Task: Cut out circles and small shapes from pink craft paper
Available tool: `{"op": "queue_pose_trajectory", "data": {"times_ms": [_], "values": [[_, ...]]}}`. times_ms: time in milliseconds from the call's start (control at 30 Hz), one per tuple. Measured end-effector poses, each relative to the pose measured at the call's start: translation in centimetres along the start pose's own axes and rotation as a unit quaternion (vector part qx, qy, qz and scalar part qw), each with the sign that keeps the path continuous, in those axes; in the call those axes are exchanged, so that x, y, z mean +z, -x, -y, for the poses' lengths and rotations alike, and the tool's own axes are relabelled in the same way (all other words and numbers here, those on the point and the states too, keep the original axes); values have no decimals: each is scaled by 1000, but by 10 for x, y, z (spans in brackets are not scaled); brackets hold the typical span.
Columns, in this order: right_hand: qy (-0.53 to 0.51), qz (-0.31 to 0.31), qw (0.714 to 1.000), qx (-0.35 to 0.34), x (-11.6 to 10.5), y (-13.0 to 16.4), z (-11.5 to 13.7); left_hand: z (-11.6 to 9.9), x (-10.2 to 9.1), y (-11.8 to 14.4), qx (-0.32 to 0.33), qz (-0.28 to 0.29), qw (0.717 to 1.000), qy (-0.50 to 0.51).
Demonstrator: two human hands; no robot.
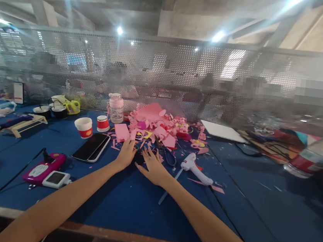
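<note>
Two hands lie flat, palms down and fingers loosely spread, on the blue table, gripping nothing: the left hand and the right hand sit close together, and between their fingertips lies a small dark thing that both seem to touch, too blurred to name. Just past the fingertips begins a heap of pink paper scraps, curls and offcuts mixed with a few yellow bits, with a flat pink sheet lying at its near left edge, close to the left hand. Scissors with dark handles lie just right of the right hand, partly among the scraps. Farther right rests a white glue gun, nozzle pointing away toward the heap, with a pale stick beside it. Left of the left hand, a dark phone lies face up, and nearer the table's front edge sit a magenta device with a cable and a small white device touching it. Behind the phone stand two red-and-white paper cups, and beyond them a clear bottle with a pink lid. At the far left are small black pots and a yellow item, hard to make out. A white board lies at the far right of the heap, before a perforated metal screen along the table's back.
</note>
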State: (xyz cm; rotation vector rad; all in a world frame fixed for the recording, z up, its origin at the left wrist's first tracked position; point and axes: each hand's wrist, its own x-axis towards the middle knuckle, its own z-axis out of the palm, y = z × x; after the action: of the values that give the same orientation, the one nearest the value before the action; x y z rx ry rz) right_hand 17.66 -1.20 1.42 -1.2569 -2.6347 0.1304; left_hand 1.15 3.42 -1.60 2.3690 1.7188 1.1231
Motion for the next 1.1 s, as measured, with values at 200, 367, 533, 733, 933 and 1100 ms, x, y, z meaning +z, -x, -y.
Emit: {"op": "queue_pose_trajectory", "data": {"times_ms": [200,367,533,733,933,1100], "values": [[44,-2,999,-13,8,-1,-4,-3,-3,2,-16,-6,998,-58],[61,-7,998,-20,7,-1,-2,-9,-5,4,-32,-40,991,-125],[62,-12,998,-20,6,0,-1,-7,-3,4,-23,-50,992,-110],[59,-11,998,-19,7,0,-1,-13,-8,5,82,84,990,-81],[70,-5,997,-16,8,1,-1,-21,-12,8,32,155,982,-103],[76,-13,997,-22,10,2,-3,-21,-10,7,17,165,981,-97]]}}
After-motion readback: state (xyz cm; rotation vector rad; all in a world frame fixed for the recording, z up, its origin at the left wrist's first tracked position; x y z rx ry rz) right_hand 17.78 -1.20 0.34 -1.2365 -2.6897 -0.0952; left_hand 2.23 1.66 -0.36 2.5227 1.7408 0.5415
